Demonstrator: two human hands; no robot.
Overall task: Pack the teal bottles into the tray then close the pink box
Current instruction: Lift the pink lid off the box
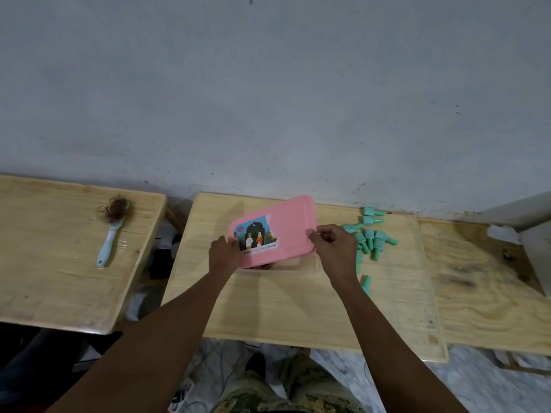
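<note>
A pink box lid (286,225) with a picture sticker is held tilted above the box base (301,263), whose pale front edge shows beneath it. My left hand (223,253) grips the lid's left edge. My right hand (331,244) pinches its right edge. Several teal bottles (369,236) lie loose on the wooden table just right of my right hand, and one more teal bottle (365,283) lies nearer, beside my right forearm. The inside of the box is hidden by the lid.
The box sits on a light wooden table (298,308) against a grey wall. A second table (59,263) to the left carries a pale blue hairbrush (111,234) with hair in it. A white object (533,248) stands at the far right.
</note>
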